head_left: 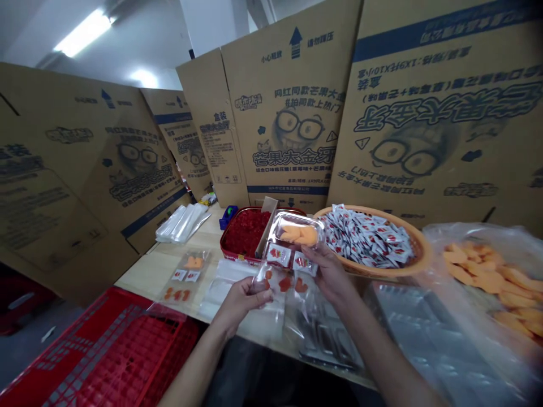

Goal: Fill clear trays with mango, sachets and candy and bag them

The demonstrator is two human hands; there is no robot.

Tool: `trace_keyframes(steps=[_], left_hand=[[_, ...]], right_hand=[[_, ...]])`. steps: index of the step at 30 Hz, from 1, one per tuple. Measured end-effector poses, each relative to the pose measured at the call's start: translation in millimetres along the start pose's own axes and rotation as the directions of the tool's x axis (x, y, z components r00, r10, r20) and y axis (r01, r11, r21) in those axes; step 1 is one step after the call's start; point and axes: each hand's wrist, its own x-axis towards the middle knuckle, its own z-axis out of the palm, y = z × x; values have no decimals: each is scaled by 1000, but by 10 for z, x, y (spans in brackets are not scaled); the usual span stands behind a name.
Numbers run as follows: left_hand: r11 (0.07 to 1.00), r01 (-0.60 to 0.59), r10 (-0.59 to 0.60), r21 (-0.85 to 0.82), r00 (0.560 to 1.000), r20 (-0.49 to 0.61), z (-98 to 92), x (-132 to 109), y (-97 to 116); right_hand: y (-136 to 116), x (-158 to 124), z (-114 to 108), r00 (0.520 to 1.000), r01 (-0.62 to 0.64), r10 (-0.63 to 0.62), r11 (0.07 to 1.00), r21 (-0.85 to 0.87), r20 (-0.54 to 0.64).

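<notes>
My right hand (331,277) is closed on the right side of a clear plastic tray (275,230). Inside the tray lie orange pieces (299,234) at the far end, two white sachets (279,255) in the middle and red pieces (284,284) at the near end. At the tray's near left corner, my left hand (240,302) pinches thin clear plastic, apparently a bag (271,308) around that end. How far the bag covers the tray is hard to make out. A similar filled pack (186,277) lies flat on the table to the left.
A red tub of red pieces (244,234), a basket of sachets (424,251) and a bag of orange pieces (479,268) line the back and right. Clear trays (407,316) sit at right. Flat bags (180,223), a red crate (123,353) and tall cartons (292,124) stand around.
</notes>
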Motion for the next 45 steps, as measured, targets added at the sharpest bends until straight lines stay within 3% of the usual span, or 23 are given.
trace_keyframes(steps=[7, 12, 14, 19, 23, 27, 30, 38, 41, 43, 45], left_hand=[[963, 9, -16, -268, 1000, -24, -121, 29, -50], [936, 37, -45, -350, 999, -16, -197, -14, -124], [927, 31, -43, -373, 999, -25, -198, -30, -144], [884, 16, -29, -466, 999, -21, -225, 9, -210], [850, -7, -39, -527, 996, -76, -293, 30, -242], [857, -23, -24, -515, 996, -85, -316, -41, -186], [894, -50, 21, -445, 997, -69, -308, -131, -95], [954, -272, 248, -125, 952, -177, -314, -428, 128], [954, -296, 275, -55, 932, -236, -507, -499, 241], [959, -278, 246, -63, 919, -307, -790, -480, 369], [969, -203, 135, -142, 914, -383, -1177, -387, 531]], right_hand=[[60, -62, 35, 981, -174, 183, 977, -124, 68], [91, 45, -9, 996, -36, 21, 983, -180, -86], [122, 68, -6, 997, -36, 17, 963, -269, -74], [256, 1, 64, 995, -48, 83, 853, -520, 45], [342, -106, 163, 979, 39, 125, 661, -750, 162], [335, -181, 268, 931, 199, 159, 534, -822, 329], [284, -221, 340, 912, 227, 185, 517, -825, 366], [368, -362, 543, 878, 409, 10, 506, -760, 479], [351, -388, 578, 871, 481, -163, 478, -735, 464], [257, -377, 529, 858, 513, -292, 440, -737, 423], [118, -352, 374, 864, 493, -328, 391, -777, 383]])
